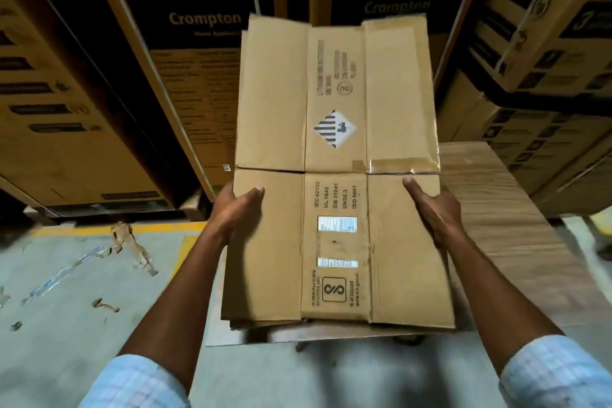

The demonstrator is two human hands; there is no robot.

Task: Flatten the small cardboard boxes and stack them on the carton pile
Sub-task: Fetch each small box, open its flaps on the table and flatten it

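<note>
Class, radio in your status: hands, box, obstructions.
Left hand, right hand grip flattened box edges. Box over carton pile. Tape scraps on floor, off path.

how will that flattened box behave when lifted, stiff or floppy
Probably light: the flattened box is a thin sheet, held at its edges by the left hand and right hand. It will likely hinge at the fold line across its middle, so the far half may flop. The glossy tape could be slick.

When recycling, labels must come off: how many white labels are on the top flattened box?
3. A diamond label on the far half of the box; two rectangular labels, one above the other, on the near half. The underside is hidden.
</note>
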